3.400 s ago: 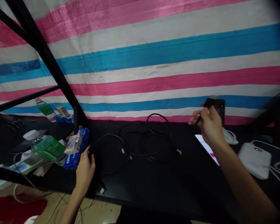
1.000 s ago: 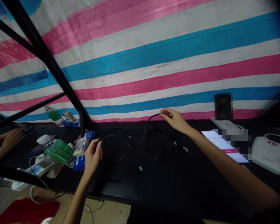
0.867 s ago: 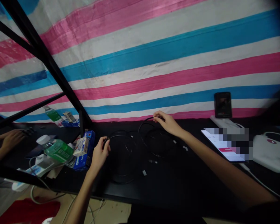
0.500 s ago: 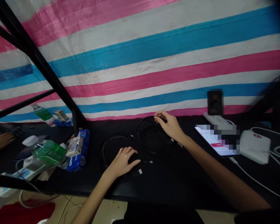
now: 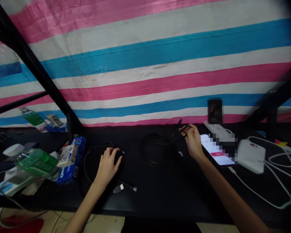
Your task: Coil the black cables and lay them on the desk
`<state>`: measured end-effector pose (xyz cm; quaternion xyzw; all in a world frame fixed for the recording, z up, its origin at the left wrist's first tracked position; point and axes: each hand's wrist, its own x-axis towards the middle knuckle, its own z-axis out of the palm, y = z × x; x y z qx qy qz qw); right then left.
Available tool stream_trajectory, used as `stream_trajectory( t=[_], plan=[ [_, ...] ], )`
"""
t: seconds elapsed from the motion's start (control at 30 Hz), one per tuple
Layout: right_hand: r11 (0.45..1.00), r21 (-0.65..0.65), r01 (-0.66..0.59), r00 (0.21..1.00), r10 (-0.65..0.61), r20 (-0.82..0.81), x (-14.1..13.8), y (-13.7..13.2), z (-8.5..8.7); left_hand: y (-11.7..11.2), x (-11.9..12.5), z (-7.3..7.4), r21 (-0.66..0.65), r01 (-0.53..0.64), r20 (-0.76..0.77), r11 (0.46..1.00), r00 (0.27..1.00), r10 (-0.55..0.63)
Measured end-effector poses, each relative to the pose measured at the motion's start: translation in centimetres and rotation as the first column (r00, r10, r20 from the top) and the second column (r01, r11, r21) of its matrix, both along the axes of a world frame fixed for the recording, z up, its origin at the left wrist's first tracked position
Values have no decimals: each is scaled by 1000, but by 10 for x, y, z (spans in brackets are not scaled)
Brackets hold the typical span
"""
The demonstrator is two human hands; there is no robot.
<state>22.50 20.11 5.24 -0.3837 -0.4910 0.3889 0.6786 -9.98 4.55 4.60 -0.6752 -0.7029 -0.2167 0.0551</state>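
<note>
My right hand (image 5: 193, 142) grips loops of a black cable (image 5: 152, 161) between thumb and fingers. Part of this coil is lifted off the black table, and the rest spreads out to the left of the hand. A light plug end (image 5: 180, 154) shows just beside it. My left hand (image 5: 108, 165) rests over a second black cable coil (image 5: 87, 171), fingers bent and thumb apart. Near its fingertips is a small plug (image 5: 122, 151). Two more connectors, a USB plug (image 5: 118, 188) and a dark plug (image 5: 133, 187), lie in front of that hand.
A phone with a lit screen (image 5: 214, 149), a white power bank (image 5: 251, 157) and white cables are on the right. To the left are a blue box (image 5: 69, 174), a small carton (image 5: 67, 155) and a bottle of green liquid (image 5: 37, 161). A striped sheet (image 5: 145, 71) hangs behind.
My right hand has shifted right and carries the cable loops with it, part of them now raised. My left hand has moved slightly left with fingers more bent. The view has turned a little.
</note>
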Motion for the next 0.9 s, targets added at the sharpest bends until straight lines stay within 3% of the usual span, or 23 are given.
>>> stream_trajectory(
  t=[0.1,0.2,0.3,0.4,0.43,0.5,0.57,0.6,0.63,0.67,0.73,0.8,0.9],
  plan=[
    [996,-16,-85,996,85,28,1,-2,-8,9,22,15,25,144,59,989,988,-146],
    [995,-27,-98,991,100,83,-3,-2,-18,32,54,21,-65,395,334,916,874,-353],
    [998,-56,-40,975,51,214,-8,2,-28,64,86,18,-74,499,558,863,738,-379],
    [997,-69,-27,934,50,354,-10,7,-31,91,108,24,-26,532,666,846,640,-382],
    [995,-79,-54,917,81,390,-10,8,-31,95,112,29,-1,548,717,836,583,-381],
    [985,-103,-136,875,169,453,-10,8,-28,95,113,45,55,592,855,804,388,-344],
    [973,-106,-205,827,230,514,-11,7,-23,86,107,60,116,638,984,761,30,-175],
    [965,-115,-235,794,259,550,-11,6,-20,79,102,65,109,654,992,749,-23,-124],
    [957,-136,-254,747,284,601,-12,6,-18,72,97,68,78,674,993,735,15,-119],
    [951,-167,-260,687,303,660,-14,5,-16,65,92,68,30,676,983,737,114,-145],
    [947,-229,-227,539,318,780,-20,4,-13,54,81,61,-79,589,904,805,382,-191],
    [951,-240,-195,406,301,863,-26,4,-10,47,68,46,-127,442,758,888,621,-201],
    [949,-202,-241,287,268,920,-37,5,-6,42,38,18,-69,268,516,961,834,-195]
  ],
)
